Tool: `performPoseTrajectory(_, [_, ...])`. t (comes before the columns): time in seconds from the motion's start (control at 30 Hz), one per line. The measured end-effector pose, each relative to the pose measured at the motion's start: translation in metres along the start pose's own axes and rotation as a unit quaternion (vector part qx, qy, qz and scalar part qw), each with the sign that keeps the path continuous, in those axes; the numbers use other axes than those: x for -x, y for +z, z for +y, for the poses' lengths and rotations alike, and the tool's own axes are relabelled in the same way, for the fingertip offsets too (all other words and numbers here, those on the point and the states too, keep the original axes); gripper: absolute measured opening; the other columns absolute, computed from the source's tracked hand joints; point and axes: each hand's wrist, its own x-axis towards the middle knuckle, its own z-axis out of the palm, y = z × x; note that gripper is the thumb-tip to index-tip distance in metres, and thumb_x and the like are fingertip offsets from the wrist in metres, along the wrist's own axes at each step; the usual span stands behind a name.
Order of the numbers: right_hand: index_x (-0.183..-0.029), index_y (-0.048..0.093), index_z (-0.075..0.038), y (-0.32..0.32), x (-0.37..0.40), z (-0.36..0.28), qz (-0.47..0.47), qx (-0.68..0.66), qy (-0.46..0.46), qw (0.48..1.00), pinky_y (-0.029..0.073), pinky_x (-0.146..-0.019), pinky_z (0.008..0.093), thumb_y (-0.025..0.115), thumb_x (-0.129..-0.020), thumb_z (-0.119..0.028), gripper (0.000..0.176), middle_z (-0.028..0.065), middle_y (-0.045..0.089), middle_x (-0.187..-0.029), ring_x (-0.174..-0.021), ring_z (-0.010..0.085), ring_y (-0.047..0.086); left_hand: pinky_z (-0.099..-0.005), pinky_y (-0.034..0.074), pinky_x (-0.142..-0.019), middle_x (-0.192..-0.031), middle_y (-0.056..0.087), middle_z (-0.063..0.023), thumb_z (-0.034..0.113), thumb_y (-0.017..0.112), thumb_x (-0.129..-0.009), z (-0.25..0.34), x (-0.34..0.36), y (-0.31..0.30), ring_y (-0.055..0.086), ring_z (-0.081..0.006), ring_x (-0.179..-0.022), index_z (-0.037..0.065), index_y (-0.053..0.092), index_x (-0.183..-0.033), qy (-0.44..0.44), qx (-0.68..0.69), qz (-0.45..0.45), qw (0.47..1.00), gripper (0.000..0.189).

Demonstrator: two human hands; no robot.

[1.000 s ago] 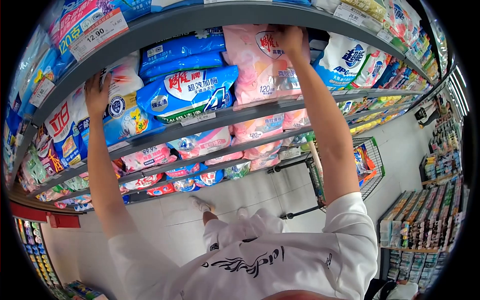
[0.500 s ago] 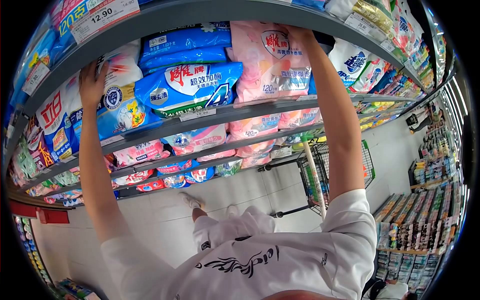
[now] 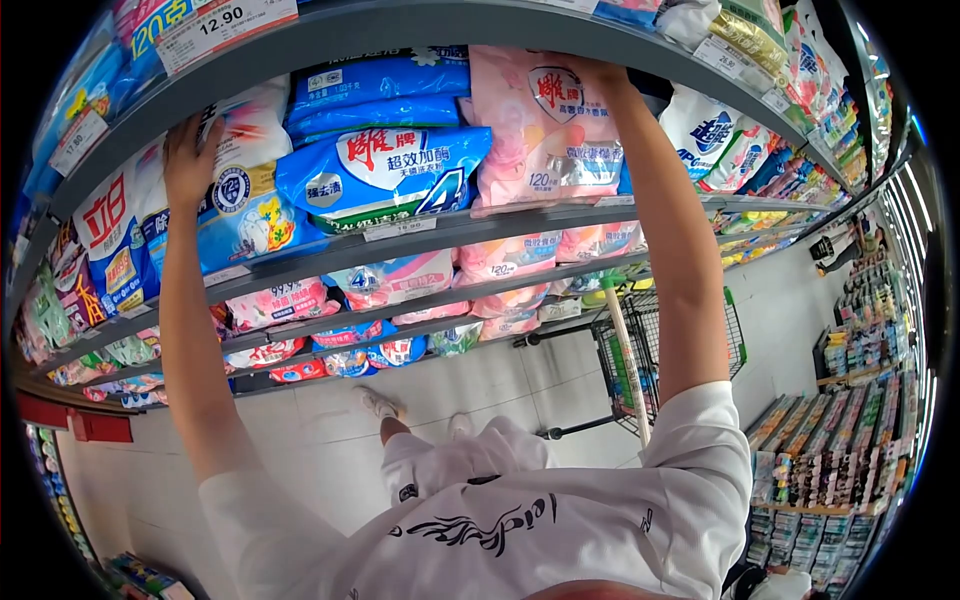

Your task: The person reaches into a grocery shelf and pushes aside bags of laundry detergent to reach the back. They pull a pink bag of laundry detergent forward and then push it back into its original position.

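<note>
My left hand [image 3: 191, 160] lies against the front of a white and blue laundry detergent bag [image 3: 255, 205], its fingers stretched upward and apart. At the top right corner of a pink detergent bag [image 3: 540, 130] is my right hand [image 3: 603, 75]. Its fingers are hidden in the shadow under the upper shelf, so their grip does not show. Between the hands, a blue detergent bag [image 3: 390, 165] leans out over the shelf edge, with more blue bags [image 3: 380, 85] stacked behind it. The pink bag stands upright beside them.
The upper shelf lip [image 3: 400, 38] crosses above both hands, and the shelf edge [image 3: 420, 232] runs below the bags. Lower shelves hold more detergent bags [image 3: 390, 272]. A shopping cart [image 3: 625, 370] with a green-tipped pole [image 3: 627, 350] stands on the floor at right.
The view has shifted slightly, moving the shelf and bags a little right and down in the picture. Both hands keep nearly the same places on the bags.
</note>
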Motion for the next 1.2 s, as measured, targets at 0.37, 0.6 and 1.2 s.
performPoseTrajectory(0.37, [-0.103, 0.068, -0.01, 0.004, -0.012, -0.01, -0.003, 0.003, -0.023, 1.0, 0.052, -0.075, 0.041, 0.065, -0.081, -0.027, 0.028, 0.0141, 0.066, -0.1, -0.092, 0.0312, 0.064, -0.0412, 0.021, -0.113, -0.143, 0.043, -0.0132, 0.057, 0.044, -0.092, 0.007, 0.002, -0.006, 0.034, -0.032, -0.135, 0.018, 0.05, -0.136, -0.001, 0.004, 0.004, 1.0, 0.059])
performPoseTrajectory(0.6, [-0.102, 0.068, -0.01, 0.006, -0.012, -0.015, -0.004, 0.006, -0.039, 0.999, 0.052, -0.076, 0.0411, 0.065, -0.081, -0.026, 0.027, 0.014, 0.066, -0.101, -0.093, 0.0314, 0.064, -0.0412, 0.021, -0.113, -0.143, 0.044, -0.012, 0.056, 0.044, -0.092, 0.009, 0.002, -0.008, 0.035, -0.0306, -0.135, 0.018, 0.051, -0.136, -0.004, 0.005, 0.001, 1.0, 0.059])
performPoseTrajectory(1.2, [-0.099, 0.069, -0.009, -0.04, 0.006, -0.009, -0.039, 0.007, -0.163, 0.986, 0.051, -0.079, 0.0412, 0.064, -0.081, -0.025, 0.025, 0.0138, 0.066, -0.102, -0.094, 0.0316, 0.063, -0.0406, 0.023, -0.113, -0.14, 0.047, -0.0122, 0.056, 0.044, -0.092, 0.0, -0.002, 0.001, 0.038, -0.0299, -0.133, 0.016, 0.052, -0.134, 0.018, -0.016, 0.013, 1.0, 0.058])
